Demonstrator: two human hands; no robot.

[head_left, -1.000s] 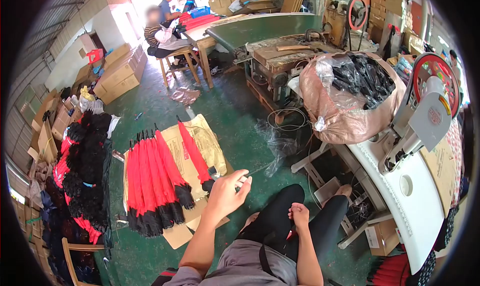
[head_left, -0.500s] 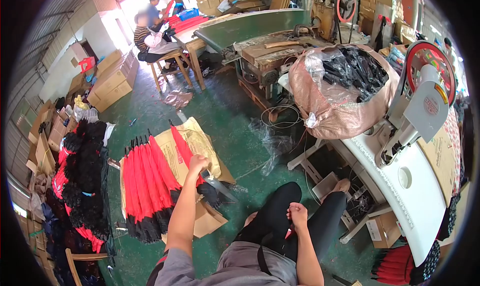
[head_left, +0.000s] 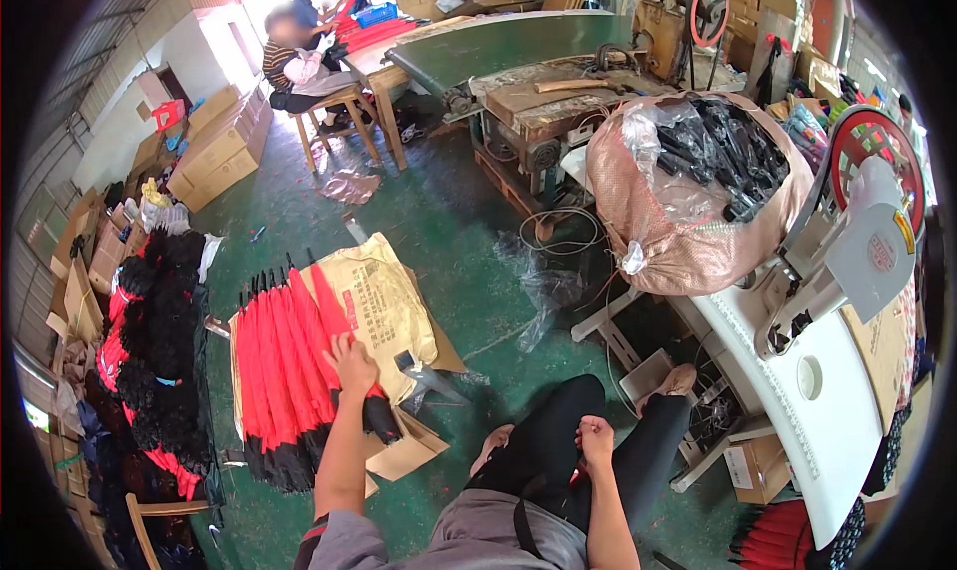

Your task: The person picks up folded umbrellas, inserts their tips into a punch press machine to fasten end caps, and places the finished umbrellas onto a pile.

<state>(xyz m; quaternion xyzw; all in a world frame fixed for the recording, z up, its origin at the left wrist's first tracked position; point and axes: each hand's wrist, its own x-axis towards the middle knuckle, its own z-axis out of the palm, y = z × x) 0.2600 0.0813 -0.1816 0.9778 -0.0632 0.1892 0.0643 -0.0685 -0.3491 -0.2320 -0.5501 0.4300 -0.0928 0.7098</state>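
Note:
Several folded red umbrellas with black ends (head_left: 284, 356) lie side by side on cardboard and a yellow paper sack (head_left: 384, 306) to my left. On the rightmost umbrella (head_left: 329, 306) my left hand (head_left: 352, 364) rests with its fingers apart, not wrapped round it. My right hand (head_left: 595, 440) is closed above my thigh. Whatever is in its fingers is hidden or too small to name.
At right, a white machine table (head_left: 758, 371) bears a machine with a red wheel (head_left: 877, 171). A woven sack (head_left: 688, 246) of black wrapped items stands beside it. Black-and-red bundles (head_left: 164, 351) lie at far left. Two people sit at a table (head_left: 384, 66) behind.
My left hand has lowered the rightmost umbrella onto the row and opened from its grip on it. My right hand stays closed in nearly the same place.

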